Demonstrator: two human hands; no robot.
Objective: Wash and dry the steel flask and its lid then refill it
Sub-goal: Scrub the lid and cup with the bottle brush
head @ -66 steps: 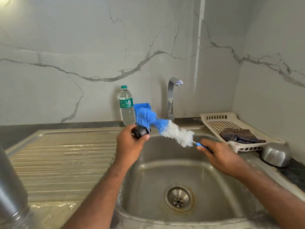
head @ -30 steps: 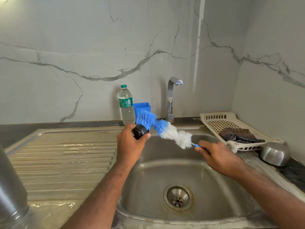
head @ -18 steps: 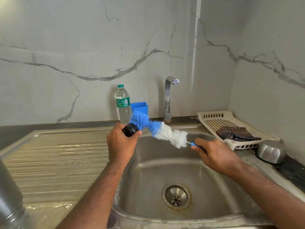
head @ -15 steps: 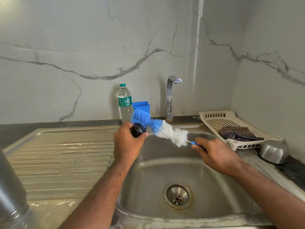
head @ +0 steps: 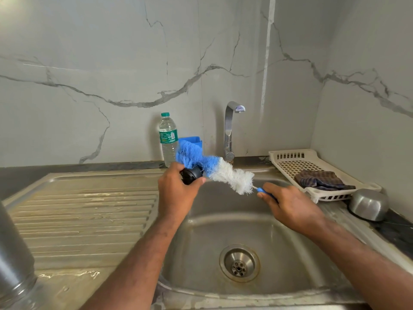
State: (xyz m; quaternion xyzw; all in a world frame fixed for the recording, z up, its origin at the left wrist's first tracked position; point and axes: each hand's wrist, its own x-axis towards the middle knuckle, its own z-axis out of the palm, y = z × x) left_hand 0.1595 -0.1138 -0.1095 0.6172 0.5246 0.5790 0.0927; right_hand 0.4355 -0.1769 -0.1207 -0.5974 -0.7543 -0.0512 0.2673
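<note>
Two hands over sink point(head: 290, 249) basin: left hand point(head: 176, 198) grips black lid point(head: 191, 174); right hand point(head: 290, 206) pinches bottle brush point(head: 214, 166) handle, bristles against lid. Steel flask point(head: 13, 253) upright at drainboard's left edge.

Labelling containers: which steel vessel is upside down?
The steel bowl right of the sink, beside the white tray, rim down. The steel flask at left stands upright.

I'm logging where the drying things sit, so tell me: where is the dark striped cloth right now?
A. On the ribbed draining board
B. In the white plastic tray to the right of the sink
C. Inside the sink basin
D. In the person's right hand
B: the striped cloth lies in the white tray, right of the sink.
</note>
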